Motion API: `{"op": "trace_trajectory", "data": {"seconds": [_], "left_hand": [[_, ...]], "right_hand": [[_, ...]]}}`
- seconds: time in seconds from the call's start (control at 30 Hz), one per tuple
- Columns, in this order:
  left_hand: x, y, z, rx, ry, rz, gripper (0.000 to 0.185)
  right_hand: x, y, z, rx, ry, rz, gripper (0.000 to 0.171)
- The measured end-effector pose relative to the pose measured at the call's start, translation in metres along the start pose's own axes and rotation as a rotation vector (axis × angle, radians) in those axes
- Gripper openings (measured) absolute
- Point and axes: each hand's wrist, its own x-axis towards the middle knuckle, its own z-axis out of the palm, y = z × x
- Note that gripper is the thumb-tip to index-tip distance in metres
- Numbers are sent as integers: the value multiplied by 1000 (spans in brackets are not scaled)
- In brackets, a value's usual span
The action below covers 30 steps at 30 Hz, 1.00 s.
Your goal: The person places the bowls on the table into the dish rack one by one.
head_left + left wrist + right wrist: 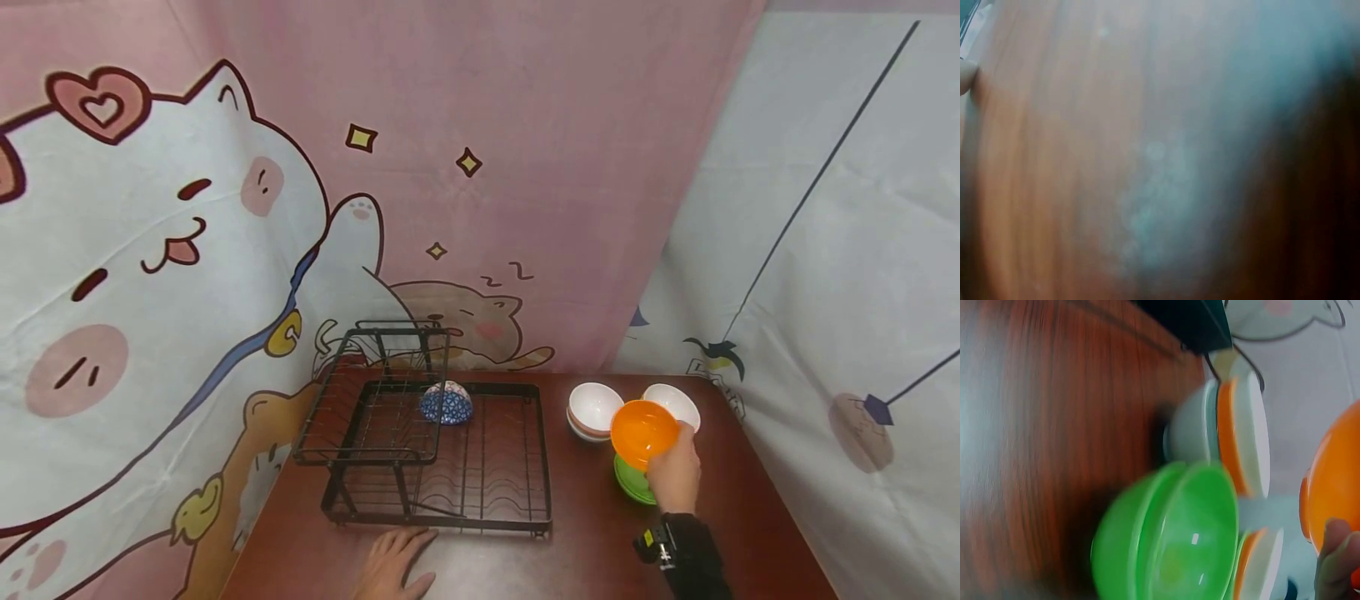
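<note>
My right hand (675, 471) grips the rim of an orange bowl (643, 429), tilted with its inside towards the head camera. In the right wrist view the bowl (1338, 469) is raised off the table, fingers (1336, 550) at its edge. Below it sit nested green bowls (633, 482). Behind are two stacks topped by white bowls, one on the left (596, 407) and one on the right (675, 404), partly hidden by the orange bowl. My left hand (392, 567) rests on the table with fingers extended, just in front of the dish rack; its wrist view is blurred.
A black two-tier dish rack (546, 467) stands on the left and middle of the brown table (585, 550). One blue-patterned bowl (447, 406) leans on edge in its lower tier. Printed curtains (570, 167) hang behind and on both sides.
</note>
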Motion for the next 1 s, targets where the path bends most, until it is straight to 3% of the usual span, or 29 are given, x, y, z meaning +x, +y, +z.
{"op": "trace_trajectory", "data": {"seconds": [0.47, 0.73, 0.8, 0.87, 1.0], "left_hand": [[-1, 5, -5, -8, -21, -31, 55], [-1, 3, -5, -12, -25, -23, 55], [-1, 8, -9, -9, -39, 23, 52], [2, 20, -18, -4, -28, 153, 49], [25, 75, -45, -102, 91, 447, 51]], "right_hand": [[-36, -62, 62, 8, -1, -369, 55], [-48, -71, 81, -32, -42, -387, 51], [-48, -71, 83, -33, -45, -388, 51], [-48, -71, 83, -35, -46, -391, 50], [-45, -71, 80, -36, -33, -405, 48]]}}
